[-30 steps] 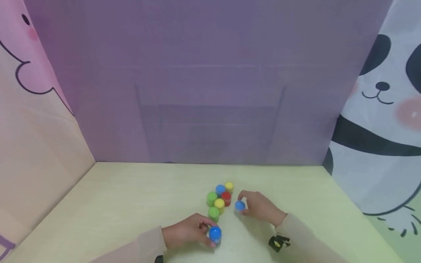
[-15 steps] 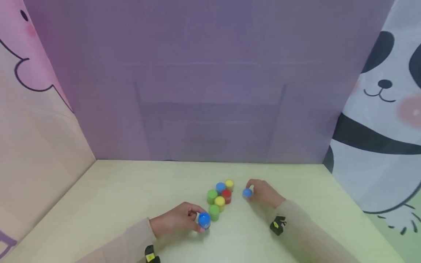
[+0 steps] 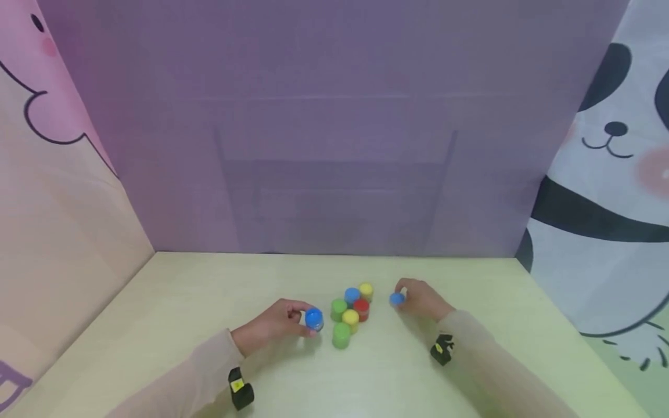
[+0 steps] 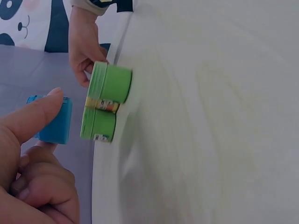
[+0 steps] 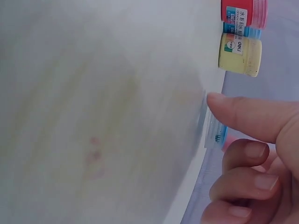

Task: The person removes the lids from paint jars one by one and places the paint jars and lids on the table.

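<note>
My left hand point(image 3: 274, 325) pinches a small blue paint jar point(image 3: 314, 321) between thumb and fingers, left of the group of jars. Its top looks open, with blue showing inside. In the left wrist view the thumb lies across this jar's side point(image 4: 60, 123). My right hand point(image 3: 422, 299) pinches a flat blue lid point(image 3: 397, 299) by its edge, right of the group. From the right wrist, the thumb covers part of the lid point(image 5: 216, 130), which stands close to the table surface.
Between the hands stand green jars point(image 3: 341, 335) point(image 3: 339, 309), yellow jars point(image 3: 351, 320) point(image 3: 366, 292), a red jar point(image 3: 361, 309) and another blue jar point(image 3: 352, 296), packed close on the pale table point(image 3: 219, 290). A purple panel point(image 3: 334, 128) rises at the table's back edge.
My left hand has carried the blue jar away from me and to the left, off the near end of the group. My right hand has moved the lid farther away and right.
</note>
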`<state>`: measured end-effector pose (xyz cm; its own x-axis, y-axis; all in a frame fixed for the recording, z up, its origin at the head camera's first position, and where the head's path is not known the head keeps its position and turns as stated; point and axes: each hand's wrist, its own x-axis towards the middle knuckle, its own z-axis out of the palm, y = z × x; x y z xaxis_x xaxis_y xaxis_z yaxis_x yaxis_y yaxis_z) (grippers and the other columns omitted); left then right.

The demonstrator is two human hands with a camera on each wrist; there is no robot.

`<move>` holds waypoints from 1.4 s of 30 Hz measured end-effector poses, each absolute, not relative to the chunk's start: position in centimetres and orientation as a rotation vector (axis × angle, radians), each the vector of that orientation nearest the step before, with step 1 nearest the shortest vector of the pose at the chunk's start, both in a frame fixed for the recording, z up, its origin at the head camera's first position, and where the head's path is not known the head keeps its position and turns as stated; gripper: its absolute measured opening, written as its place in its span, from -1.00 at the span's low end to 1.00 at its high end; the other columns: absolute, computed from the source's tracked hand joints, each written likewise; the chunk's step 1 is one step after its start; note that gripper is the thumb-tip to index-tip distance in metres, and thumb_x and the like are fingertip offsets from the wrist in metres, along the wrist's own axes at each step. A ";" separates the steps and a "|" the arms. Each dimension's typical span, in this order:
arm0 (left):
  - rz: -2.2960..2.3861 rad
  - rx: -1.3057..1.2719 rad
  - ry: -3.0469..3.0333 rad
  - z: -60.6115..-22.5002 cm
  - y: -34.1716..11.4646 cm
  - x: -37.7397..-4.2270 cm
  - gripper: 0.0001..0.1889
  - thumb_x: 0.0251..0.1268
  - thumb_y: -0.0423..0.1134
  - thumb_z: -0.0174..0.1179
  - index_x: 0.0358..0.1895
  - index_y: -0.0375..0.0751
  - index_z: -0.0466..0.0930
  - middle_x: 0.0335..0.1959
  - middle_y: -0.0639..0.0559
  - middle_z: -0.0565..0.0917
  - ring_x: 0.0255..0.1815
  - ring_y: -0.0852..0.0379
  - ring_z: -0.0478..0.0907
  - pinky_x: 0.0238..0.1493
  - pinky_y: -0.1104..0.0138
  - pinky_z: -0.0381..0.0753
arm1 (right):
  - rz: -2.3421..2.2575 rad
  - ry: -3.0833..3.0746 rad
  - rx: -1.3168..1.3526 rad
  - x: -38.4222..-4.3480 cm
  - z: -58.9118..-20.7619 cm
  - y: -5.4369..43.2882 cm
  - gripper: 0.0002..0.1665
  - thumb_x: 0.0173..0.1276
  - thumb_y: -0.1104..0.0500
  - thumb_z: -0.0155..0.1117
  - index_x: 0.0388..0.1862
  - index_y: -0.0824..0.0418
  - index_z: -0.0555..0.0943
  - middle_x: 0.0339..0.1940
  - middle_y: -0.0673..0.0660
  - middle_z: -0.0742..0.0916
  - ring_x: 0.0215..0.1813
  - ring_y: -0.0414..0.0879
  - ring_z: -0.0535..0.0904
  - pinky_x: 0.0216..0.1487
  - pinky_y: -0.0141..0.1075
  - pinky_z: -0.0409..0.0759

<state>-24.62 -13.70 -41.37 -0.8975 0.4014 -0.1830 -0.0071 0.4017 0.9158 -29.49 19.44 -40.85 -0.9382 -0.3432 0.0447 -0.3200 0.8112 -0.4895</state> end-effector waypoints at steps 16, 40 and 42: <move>1.496 0.015 2.456 -42.4 -14.4 -28.0 -0.47 -0.05 -0.16 0.46 0.08 -0.13 0.60 -0.37 0.03 0.32 -0.28 0.08 0.24 -0.33 0.27 0.21 | -0.669 2.964 -0.464 -29.4 -40.7 19.1 -0.68 0.11 0.24 0.38 -0.17 0.29 0.52 -0.17 0.24 0.67 -0.13 0.09 0.57 0.01 0.01 0.46; 1.533 -0.062 2.438 -43.8 -14.5 -29.5 -0.44 0.04 -0.30 0.38 0.17 -0.33 0.48 -0.01 -0.10 0.51 -0.25 0.07 0.32 -0.24 0.32 0.30 | -0.707 2.901 -0.709 -26.3 -39.5 15.5 -0.55 0.07 0.17 0.46 -0.08 0.19 0.50 -0.63 -0.04 0.45 -0.53 -0.20 0.32 -0.48 -0.36 0.33; 1.531 -0.073 2.432 -43.7 -14.5 -29.5 -0.43 0.05 -0.29 0.38 0.18 -0.32 0.47 0.08 -0.13 0.49 -0.21 0.06 0.32 -0.21 0.31 0.32 | -0.722 2.874 -0.792 -25.9 -39.3 15.1 -0.58 0.09 0.16 0.45 -0.11 0.18 0.49 -0.67 -0.06 0.41 -0.57 -0.23 0.27 -0.54 -0.39 0.27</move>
<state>-29.50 -14.49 -43.75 -0.9634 0.0984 -0.2495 -0.1825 0.4413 0.8786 -25.93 15.10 -39.35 -0.8641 -0.5006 0.0518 -0.4657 0.7563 -0.4595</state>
